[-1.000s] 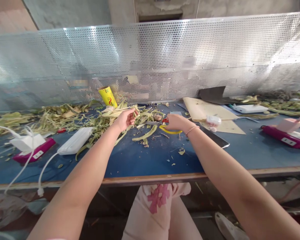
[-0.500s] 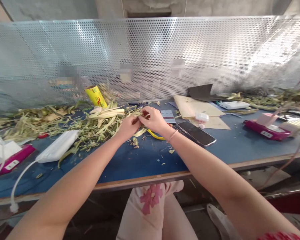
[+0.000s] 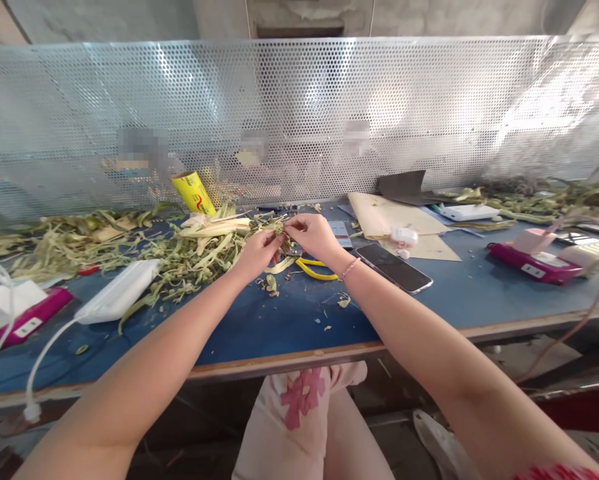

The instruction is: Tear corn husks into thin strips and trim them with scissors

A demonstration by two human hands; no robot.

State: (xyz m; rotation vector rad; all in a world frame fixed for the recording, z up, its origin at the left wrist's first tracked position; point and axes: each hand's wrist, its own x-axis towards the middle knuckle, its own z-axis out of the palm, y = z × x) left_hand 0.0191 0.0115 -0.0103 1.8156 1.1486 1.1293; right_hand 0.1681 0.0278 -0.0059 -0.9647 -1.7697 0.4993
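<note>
Left hand just beside curled right hand

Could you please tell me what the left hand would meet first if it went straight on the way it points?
The left hand would probably meet the right hand first, just ahead of it; depth is unclear, and I cannot tell whether they already touch.

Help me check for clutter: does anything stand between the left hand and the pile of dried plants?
Nothing visible does: the left hand is right beside the dried plants. The yellow handle lies on the other side of the hand, and the white block at the pile's near left, both off the path.
</note>
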